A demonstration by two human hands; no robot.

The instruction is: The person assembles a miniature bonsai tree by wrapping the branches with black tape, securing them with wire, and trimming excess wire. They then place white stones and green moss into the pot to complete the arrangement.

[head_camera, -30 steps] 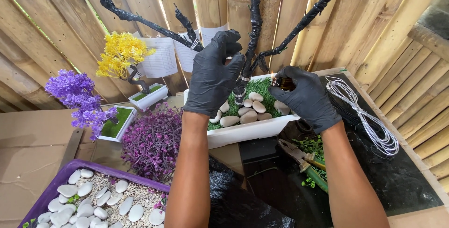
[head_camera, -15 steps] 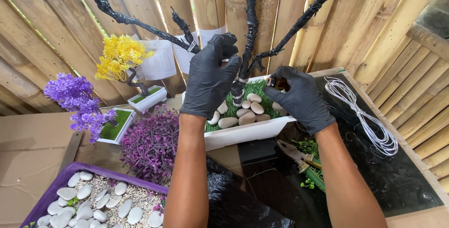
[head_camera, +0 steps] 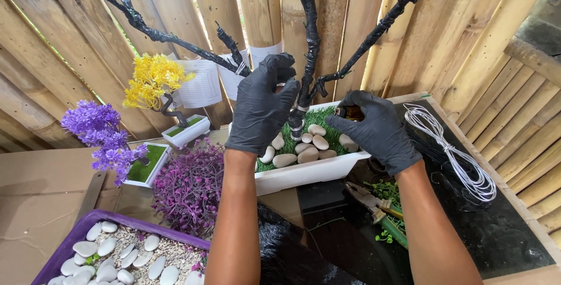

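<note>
A black-wrapped artificial tree trunk (head_camera: 308,57) rises from a white rectangular planter (head_camera: 304,174) filled with green turf and white stones (head_camera: 304,147). My left hand (head_camera: 260,109), in a black glove, reaches up with its fingertips pinched on the trunk where a side branch joins. My right hand (head_camera: 377,130), also in a black glove, rests at the planter's right end. Its fingers are curled around a small brown object (head_camera: 349,111) that they mostly hide.
Small yellow (head_camera: 153,80) and purple (head_camera: 99,133) artificial trees stand in white pots on the left. A magenta bush (head_camera: 190,185) and a purple tray of pebbles (head_camera: 70,244) lie near me. On the right are a white wire coil (head_camera: 461,162), pliers (head_camera: 368,197) and a bamboo wall behind.
Both hands stay almost where they were. The left fingers have shifted slightly on the trunk, and the view has tilted a little.
</note>
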